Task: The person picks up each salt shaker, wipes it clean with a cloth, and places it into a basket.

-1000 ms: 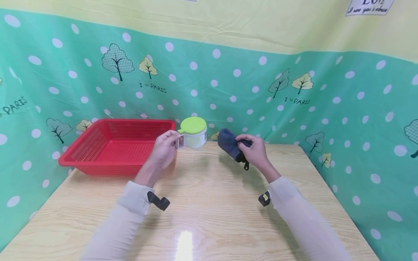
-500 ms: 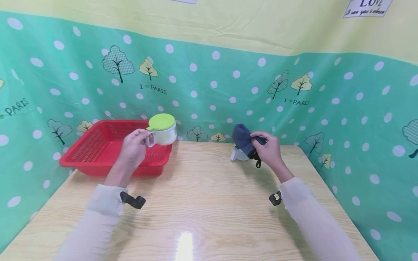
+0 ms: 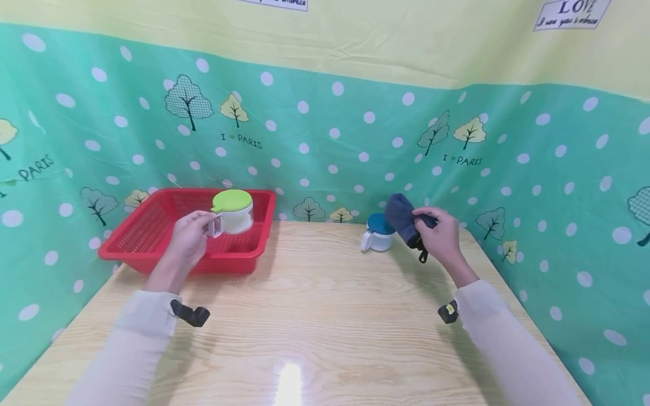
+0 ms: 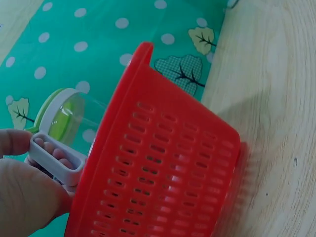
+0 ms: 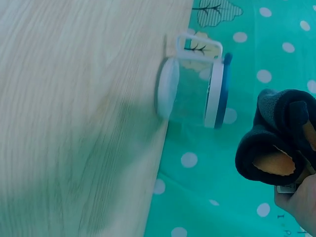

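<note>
Green spotted cloth [image 3: 345, 160] hangs across the back and both sides, meeting the far edge of a pale wooden table [image 3: 325, 293]. Open wood stretches from the centre to the bottom of the frame; the right edge slants to the lower right. A red basket [image 3: 178, 263] sits at centre left, its raised rim a barrier all round. Right of centre, the right hand [image 3: 440, 232] pinches a dark blue cloth bundle [image 3: 399, 219] between thumb and fingers, above the table. The left hand [image 3: 188, 235] pinches the handle of an upright green-lidded jar [image 3: 236, 214] over the basket; the left wrist view shows the rim hiding its base. A blue-lidded jar [image 3: 378, 239] stands near the far edge, partly behind the bundle.
</note>
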Tool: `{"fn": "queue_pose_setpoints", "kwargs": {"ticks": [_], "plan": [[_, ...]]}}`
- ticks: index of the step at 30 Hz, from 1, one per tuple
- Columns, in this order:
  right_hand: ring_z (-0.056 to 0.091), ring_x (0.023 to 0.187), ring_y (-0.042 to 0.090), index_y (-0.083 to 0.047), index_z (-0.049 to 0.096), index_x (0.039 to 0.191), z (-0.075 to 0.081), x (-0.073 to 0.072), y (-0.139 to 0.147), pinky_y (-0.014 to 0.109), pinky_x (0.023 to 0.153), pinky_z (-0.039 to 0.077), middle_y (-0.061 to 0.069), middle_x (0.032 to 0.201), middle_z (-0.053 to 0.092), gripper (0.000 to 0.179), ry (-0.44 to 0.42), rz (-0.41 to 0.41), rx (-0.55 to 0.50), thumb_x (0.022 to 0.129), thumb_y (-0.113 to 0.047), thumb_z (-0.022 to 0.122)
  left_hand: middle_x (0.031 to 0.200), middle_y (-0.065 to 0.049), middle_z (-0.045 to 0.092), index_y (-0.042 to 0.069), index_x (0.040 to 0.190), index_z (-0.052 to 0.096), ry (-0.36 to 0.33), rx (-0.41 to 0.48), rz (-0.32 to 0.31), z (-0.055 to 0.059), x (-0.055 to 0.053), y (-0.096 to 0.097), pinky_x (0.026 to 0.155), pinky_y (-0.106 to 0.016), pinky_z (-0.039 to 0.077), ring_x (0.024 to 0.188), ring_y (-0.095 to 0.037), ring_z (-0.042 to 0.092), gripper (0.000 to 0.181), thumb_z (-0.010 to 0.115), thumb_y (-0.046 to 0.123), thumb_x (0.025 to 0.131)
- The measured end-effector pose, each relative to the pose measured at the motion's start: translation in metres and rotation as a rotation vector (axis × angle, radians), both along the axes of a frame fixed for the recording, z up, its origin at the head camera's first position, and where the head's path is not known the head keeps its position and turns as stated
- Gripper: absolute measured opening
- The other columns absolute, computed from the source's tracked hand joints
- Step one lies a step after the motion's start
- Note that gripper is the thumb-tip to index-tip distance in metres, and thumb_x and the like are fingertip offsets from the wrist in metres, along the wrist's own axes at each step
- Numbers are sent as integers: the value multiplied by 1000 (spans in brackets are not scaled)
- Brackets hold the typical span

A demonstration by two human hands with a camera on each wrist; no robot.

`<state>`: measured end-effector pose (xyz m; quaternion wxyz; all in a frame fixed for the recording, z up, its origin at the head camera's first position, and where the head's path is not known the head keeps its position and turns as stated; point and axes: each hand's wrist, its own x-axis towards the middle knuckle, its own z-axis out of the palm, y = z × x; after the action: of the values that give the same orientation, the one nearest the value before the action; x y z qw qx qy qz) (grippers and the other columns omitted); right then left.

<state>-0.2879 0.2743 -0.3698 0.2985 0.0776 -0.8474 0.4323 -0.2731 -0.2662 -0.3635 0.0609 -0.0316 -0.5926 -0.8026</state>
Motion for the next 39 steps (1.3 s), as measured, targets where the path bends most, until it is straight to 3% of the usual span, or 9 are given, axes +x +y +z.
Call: {"fn": "queue_pose_setpoints", "kwargs": {"ticks": [7,13,18,23,26,31,35,37,39], "plan": [[67,104,32,-7,76,109,-5,0,19,9,69,47,15,120,70,18,17,-32,-2,95,-4,66,81,-1,62,6,89,68,-95,-103,6,-3,-14,-8,78,-26,50,83,-20,56,25,50,6,105],[66,105,33,-6,76,110,-7,4,33,8,70,47,16,120,70,18,21,-70,12,96,-4,65,83,-3,64,5,93,70,-213,-91,-56,-1,-31,-13,77,-25,52,85,-19,58,25,48,7,105],[66,108,31,-6,76,110,-12,6,44,7,69,46,15,122,70,19,6,-98,32,96,-3,65,86,-3,64,4,96,66,-279,-183,-105,-2,-42,-15,79,-27,54,86,-21,59,21,48,9,104],[68,100,38,-5,76,110,-18,5,54,10,64,42,21,123,69,19,-8,-134,156,94,-1,65,84,-1,67,3,95,65,-324,-228,-174,-5,-51,-17,80,-27,55,83,-17,62,23,45,6,105],[64,71,35,-4,75,110,-23,5,58,20,54,40,26,126,66,20,-60,-137,234,94,1,64,85,0,68,4,101,62,-374,-224,-171,-8,-55,-19,83,-27,57,83,-15,65,18,45,5,105],[37,38,19,-2,72,113,-31,3,63,30,40,36,30,117,64,23,-159,-110,264,94,2,60,93,1,65,0,120,57,-387,-293,-162,-13,-58,-20,85,-25,56,88,-13,63,19,47,8,105],[49,48,28,-1,71,115,-37,1,65,36,47,43,28,116,65,24,-189,-97,301,94,2,58,94,1,63,-4,130,52,-391,-350,-183,-16,-60,-22,84,-26,56,88,-14,62,28,50,9,105],[62,73,38,0,71,115,-41,1,66,46,65,51,28,122,64,25,-190,-88,327,94,3,59,93,1,64,-6,133,50,-399,-365,-193,-16,-60,-23,85,-27,57,87,-14,64,31,52,9,105],[61,101,45,1,72,114,-44,1,67,55,81,51,28,128,63,24,-198,-71,354,94,4,59,91,1,65,-6,135,49,-408,-389,-203,-16,-61,-24,86,-28,57,86,-14,65,35,53,9,105]]}}
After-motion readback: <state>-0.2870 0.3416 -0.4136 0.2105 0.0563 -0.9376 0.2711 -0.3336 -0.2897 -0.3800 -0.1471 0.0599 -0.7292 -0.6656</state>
